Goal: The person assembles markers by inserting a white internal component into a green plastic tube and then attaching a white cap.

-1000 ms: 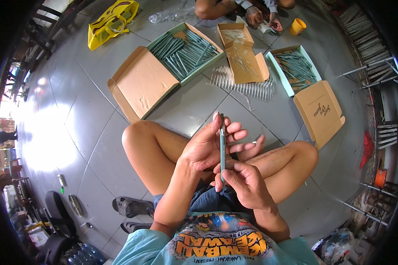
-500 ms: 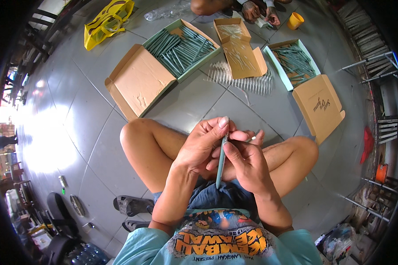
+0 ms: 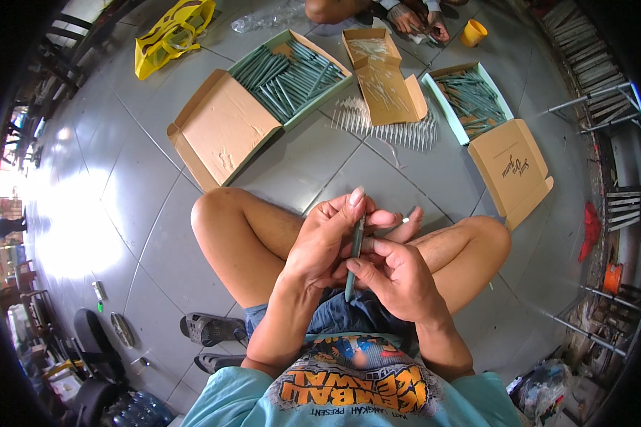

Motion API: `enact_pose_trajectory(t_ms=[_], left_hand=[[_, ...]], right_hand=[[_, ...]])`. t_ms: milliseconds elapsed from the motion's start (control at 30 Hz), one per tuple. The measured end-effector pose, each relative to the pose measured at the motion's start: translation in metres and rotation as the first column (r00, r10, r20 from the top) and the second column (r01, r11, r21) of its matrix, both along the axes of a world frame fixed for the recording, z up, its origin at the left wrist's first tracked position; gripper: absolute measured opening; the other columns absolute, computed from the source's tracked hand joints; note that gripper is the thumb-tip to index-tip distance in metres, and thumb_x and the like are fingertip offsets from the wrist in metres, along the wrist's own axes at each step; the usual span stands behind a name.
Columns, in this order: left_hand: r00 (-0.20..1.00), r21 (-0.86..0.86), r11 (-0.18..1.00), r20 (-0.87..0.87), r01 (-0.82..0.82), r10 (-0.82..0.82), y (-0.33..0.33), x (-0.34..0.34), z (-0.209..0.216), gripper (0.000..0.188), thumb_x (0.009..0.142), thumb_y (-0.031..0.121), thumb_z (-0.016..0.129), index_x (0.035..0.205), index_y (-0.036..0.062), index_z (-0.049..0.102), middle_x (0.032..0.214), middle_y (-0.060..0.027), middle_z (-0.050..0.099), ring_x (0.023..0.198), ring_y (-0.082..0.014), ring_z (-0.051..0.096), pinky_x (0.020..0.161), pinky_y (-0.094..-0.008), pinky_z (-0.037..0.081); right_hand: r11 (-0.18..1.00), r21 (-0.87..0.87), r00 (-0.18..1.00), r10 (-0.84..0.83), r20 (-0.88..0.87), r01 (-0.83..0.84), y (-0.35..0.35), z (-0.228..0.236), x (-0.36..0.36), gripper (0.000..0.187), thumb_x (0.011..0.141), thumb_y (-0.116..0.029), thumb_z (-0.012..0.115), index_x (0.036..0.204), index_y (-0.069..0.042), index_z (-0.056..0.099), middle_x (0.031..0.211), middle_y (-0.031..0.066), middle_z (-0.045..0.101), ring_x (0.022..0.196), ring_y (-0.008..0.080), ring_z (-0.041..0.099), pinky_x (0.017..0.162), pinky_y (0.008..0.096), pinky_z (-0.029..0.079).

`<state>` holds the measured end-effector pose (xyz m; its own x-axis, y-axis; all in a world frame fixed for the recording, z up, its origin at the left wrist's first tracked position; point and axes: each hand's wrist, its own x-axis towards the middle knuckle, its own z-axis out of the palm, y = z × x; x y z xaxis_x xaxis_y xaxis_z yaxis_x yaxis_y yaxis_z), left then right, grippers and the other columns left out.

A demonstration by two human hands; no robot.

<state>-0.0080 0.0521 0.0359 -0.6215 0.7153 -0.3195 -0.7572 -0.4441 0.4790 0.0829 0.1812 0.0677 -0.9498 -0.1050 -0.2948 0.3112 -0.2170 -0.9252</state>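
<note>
I sit cross-legged on a grey tiled floor. Both hands hold one slim grey-green pen [image 3: 355, 250] upright above my lap. My left hand [image 3: 325, 240] wraps the pen's upper part, thumb near the top. My right hand [image 3: 395, 277] pinches the lower part from the right. A small white piece [image 3: 404, 221] shows between my left fingers. Ahead on the floor, an open green-lined box [image 3: 292, 78] holds several more of these pens.
A second box of pens [image 3: 471, 99] lies at the right, and a brown box of thin clear parts [image 3: 381, 71] in the middle. Rows of thin parts [image 3: 384, 128] lie on the floor. Another person's hands [image 3: 417, 18] work at the far edge beside a yellow cup [image 3: 473, 33]. Sandals [image 3: 210, 329] lie at my left.
The pen came slightly lower and closer to my lap. My right hand shifted its pinch along the lower part; my left hand kept its hold.
</note>
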Motion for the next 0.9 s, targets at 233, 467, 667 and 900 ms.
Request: enact_pose_trajectory(t_ms=[233, 467, 667, 900], left_hand=[[1.000, 0.042, 0.999, -0.028, 0.006, -0.004, 0.001, 0.003, 0.009, 0.029, 0.102, 0.030, 0.058, 0.103, 0.0011, 0.059, 0.100, -0.0177, 0.073, 0.095, -0.0287, 0.073, 0.073, -0.0358, 0.063], [0.989, -0.152, 0.984, -0.093, 0.096, -0.111, -0.006, -0.002, 0.012, 0.025, 0.099, 0.028, 0.062, 0.095, 0.0031, 0.061, 0.098, -0.0181, 0.074, 0.076, -0.0195, 0.072, 0.055, -0.0255, 0.057], [0.978, -0.131, 0.985, -0.186, -0.116, 0.091, -0.002, 0.015, 0.016, 0.026, 0.104, 0.024, 0.052, 0.096, 0.0001, 0.057, 0.095, -0.0196, 0.073, 0.096, -0.0308, 0.072, 0.083, -0.0418, 0.061], [0.975, -0.024, 0.982, -0.130, -0.186, 0.182, -0.003, 0.028, 0.035, 0.027, 0.104, 0.023, 0.053, 0.093, 0.0000, 0.060, 0.093, -0.0211, 0.074, 0.100, -0.0292, 0.070, 0.104, -0.0435, 0.048]], right_hand=[[0.996, -0.071, 0.999, 0.045, -0.019, -0.046, 0.001, -0.006, 0.004, 0.025, 0.094, -0.001, 0.065, 0.118, 0.004, 0.058, 0.106, 0.0077, 0.067, 0.101, 0.0148, 0.066, 0.093, 0.0286, 0.054], [0.995, 0.084, 0.994, 0.056, -0.090, -0.049, 0.015, -0.014, 0.003, 0.026, 0.100, -0.014, 0.063, 0.116, 0.005, 0.057, 0.093, 0.0043, 0.067, 0.090, 0.0092, 0.063, 0.078, 0.0259, 0.052], [0.885, 0.403, 0.865, 0.002, -0.502, 0.232, 0.003, -0.002, -0.003, 0.019, 0.096, -0.012, 0.065, 0.102, 0.006, 0.062, 0.091, 0.0120, 0.064, 0.075, 0.0210, 0.063, 0.068, 0.0331, 0.049], [0.958, 0.248, 0.917, -0.038, -0.397, 0.146, -0.002, 0.014, 0.011, 0.013, 0.090, -0.007, 0.071, 0.095, 0.003, 0.065, 0.082, 0.0090, 0.067, 0.073, 0.0176, 0.065, 0.067, 0.0293, 0.052]])
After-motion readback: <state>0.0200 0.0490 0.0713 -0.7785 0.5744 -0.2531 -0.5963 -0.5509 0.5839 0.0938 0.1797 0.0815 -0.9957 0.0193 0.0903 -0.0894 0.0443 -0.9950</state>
